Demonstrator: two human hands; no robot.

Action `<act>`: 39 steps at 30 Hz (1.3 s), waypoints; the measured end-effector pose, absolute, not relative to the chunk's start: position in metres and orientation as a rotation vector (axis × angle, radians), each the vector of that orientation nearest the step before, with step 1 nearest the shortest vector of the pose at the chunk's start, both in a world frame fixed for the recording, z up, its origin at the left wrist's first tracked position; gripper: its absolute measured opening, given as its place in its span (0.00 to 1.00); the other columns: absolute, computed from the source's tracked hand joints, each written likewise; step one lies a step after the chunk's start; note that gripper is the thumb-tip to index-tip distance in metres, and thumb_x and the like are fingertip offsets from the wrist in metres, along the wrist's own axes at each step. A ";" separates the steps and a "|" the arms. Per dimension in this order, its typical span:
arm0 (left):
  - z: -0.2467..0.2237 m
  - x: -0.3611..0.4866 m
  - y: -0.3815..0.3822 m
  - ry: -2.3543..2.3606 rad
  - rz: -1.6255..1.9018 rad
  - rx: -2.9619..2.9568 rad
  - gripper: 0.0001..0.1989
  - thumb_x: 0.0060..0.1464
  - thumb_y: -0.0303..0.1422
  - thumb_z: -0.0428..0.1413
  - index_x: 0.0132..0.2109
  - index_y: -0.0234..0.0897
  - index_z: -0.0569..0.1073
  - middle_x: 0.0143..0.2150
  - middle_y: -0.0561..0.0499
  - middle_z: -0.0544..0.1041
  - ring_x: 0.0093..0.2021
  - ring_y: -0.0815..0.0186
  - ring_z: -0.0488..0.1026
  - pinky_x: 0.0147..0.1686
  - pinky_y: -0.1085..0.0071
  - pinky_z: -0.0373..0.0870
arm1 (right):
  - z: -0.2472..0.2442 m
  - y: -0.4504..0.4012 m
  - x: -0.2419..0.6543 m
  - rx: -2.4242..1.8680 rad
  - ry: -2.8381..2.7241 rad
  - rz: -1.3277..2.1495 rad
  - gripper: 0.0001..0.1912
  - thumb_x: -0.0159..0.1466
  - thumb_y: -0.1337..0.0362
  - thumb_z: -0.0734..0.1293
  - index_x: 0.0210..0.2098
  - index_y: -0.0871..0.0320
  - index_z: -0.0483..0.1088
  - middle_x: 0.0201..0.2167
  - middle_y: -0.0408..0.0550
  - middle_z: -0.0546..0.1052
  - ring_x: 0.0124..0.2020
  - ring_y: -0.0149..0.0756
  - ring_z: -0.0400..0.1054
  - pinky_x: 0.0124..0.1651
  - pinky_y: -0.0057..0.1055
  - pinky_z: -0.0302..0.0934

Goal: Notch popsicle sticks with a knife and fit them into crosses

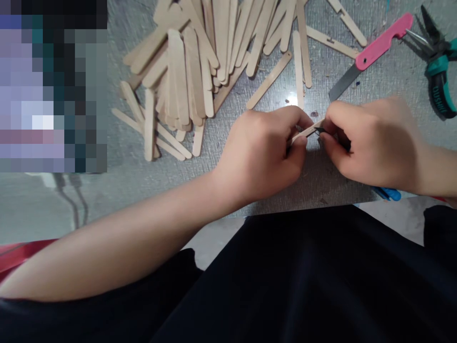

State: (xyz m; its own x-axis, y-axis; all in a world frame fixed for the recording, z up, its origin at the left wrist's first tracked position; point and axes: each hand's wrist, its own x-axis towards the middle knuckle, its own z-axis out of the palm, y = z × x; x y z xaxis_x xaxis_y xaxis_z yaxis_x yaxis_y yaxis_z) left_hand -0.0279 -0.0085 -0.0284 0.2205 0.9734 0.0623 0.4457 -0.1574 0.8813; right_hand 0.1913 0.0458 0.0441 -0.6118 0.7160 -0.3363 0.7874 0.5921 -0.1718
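Note:
Pinched in the fingers of my left hand (264, 147) is a wooden craft stick (306, 136), held slanting up to the right. My right hand (374, 143) is closed around a small tool with a dark pointed tip (319, 129), most of it hidden by the fingers. That tip meets the stick, or is very close to it, between the two hands. The stick's far end reaches my right fingertips. Just beyond my right hand lies a pink-handled folding saw (383, 43), its grey blade pointing toward me.
A heap of craft sticks (194, 71) covers the upper middle of the grey table (200, 186). Two notched sticks (333, 42) lie near the saw. Pliers (438, 71) rest at the upper right. A blue object (389, 193) shows partly beneath my right wrist, by the table's front edge.

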 end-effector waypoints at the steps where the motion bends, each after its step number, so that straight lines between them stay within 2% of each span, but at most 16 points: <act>1: -0.029 -0.029 -0.009 1.327 0.873 1.704 0.07 0.60 0.29 0.64 0.44 0.46 0.80 0.24 0.56 0.67 0.31 0.60 0.74 0.33 0.61 0.67 | 0.044 0.046 0.192 1.234 2.599 -0.444 0.15 0.78 0.64 0.63 0.52 0.49 0.82 0.33 0.51 0.84 0.32 0.50 0.73 0.36 0.45 0.52; 5: -0.028 -0.029 -0.009 1.313 0.869 1.730 0.03 0.63 0.32 0.64 0.44 0.47 0.79 0.25 0.55 0.68 0.32 0.59 0.76 0.32 0.60 0.67 | 0.045 0.047 0.192 1.208 2.605 -0.441 0.15 0.77 0.65 0.63 0.51 0.49 0.82 0.33 0.51 0.84 0.32 0.52 0.74 0.36 0.46 0.51; 11: -0.032 -0.026 -0.006 1.341 0.907 1.823 0.04 0.60 0.32 0.66 0.41 0.46 0.79 0.22 0.57 0.63 0.29 0.61 0.70 0.31 0.60 0.62 | 0.047 0.049 0.189 1.227 2.551 -0.418 0.15 0.77 0.65 0.64 0.53 0.49 0.83 0.33 0.51 0.83 0.34 0.50 0.74 0.37 0.45 0.52; 15: -0.028 -0.025 -0.005 1.326 0.894 1.784 0.07 0.61 0.30 0.65 0.38 0.47 0.76 0.22 0.59 0.61 0.26 0.63 0.65 0.32 0.59 0.59 | 0.047 0.050 0.187 1.183 2.563 -0.336 0.14 0.76 0.65 0.64 0.51 0.49 0.83 0.31 0.50 0.83 0.31 0.49 0.73 0.35 0.44 0.50; 19: -0.024 -0.025 -0.005 1.316 0.905 1.738 0.10 0.60 0.28 0.66 0.37 0.48 0.74 0.22 0.59 0.61 0.24 0.63 0.64 0.33 0.58 0.59 | 0.044 0.051 0.187 1.179 2.606 -0.349 0.13 0.75 0.65 0.65 0.49 0.50 0.82 0.33 0.50 0.84 0.33 0.48 0.74 0.36 0.43 0.52; 22: -0.027 -0.026 -0.004 1.307 0.907 1.753 0.11 0.61 0.27 0.67 0.37 0.47 0.73 0.23 0.59 0.63 0.25 0.63 0.66 0.33 0.58 0.60 | 0.039 0.054 0.187 1.225 2.640 -0.451 0.10 0.74 0.66 0.66 0.46 0.50 0.80 0.32 0.48 0.81 0.34 0.47 0.73 0.38 0.43 0.54; 25: -0.030 -0.027 -0.002 1.311 0.928 1.801 0.09 0.60 0.27 0.66 0.37 0.46 0.74 0.23 0.59 0.64 0.27 0.64 0.69 0.31 0.61 0.61 | 0.032 0.059 0.188 1.287 2.690 -0.705 0.06 0.70 0.68 0.68 0.38 0.50 0.74 0.28 0.43 0.76 0.29 0.41 0.67 0.38 0.41 0.54; 30: -0.024 -0.027 -0.002 1.419 0.815 1.816 0.06 0.65 0.27 0.63 0.39 0.43 0.77 0.26 0.57 0.71 0.32 0.63 0.77 0.36 0.64 0.68 | 0.022 0.068 0.187 1.368 2.702 -1.065 0.15 0.62 0.73 0.71 0.30 0.50 0.62 0.24 0.38 0.69 0.26 0.37 0.59 0.36 0.41 0.47; 34: -0.016 -0.026 -0.001 1.487 0.711 1.771 0.05 0.66 0.27 0.63 0.40 0.43 0.79 0.27 0.56 0.74 0.34 0.62 0.78 0.40 0.63 0.72 | 0.021 0.069 0.188 1.361 2.730 -1.122 0.16 0.60 0.74 0.73 0.30 0.50 0.63 0.23 0.37 0.69 0.25 0.37 0.59 0.36 0.41 0.46; 39: -0.010 -0.023 0.002 1.485 0.698 1.707 0.08 0.62 0.23 0.62 0.38 0.42 0.78 0.26 0.56 0.74 0.32 0.62 0.77 0.37 0.63 0.69 | 0.022 0.069 0.189 1.338 2.724 -1.115 0.17 0.60 0.75 0.73 0.30 0.49 0.62 0.22 0.36 0.69 0.25 0.37 0.60 0.35 0.41 0.47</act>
State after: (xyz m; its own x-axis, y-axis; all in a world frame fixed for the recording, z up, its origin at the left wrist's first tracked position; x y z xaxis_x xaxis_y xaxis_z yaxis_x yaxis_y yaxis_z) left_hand -0.0234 0.0019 -0.0101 0.1761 0.9816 -0.0738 0.5694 -0.0404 0.8211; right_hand 0.1886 0.0693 0.0218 -0.6539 0.7275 -0.2076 0.6643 0.4209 -0.6177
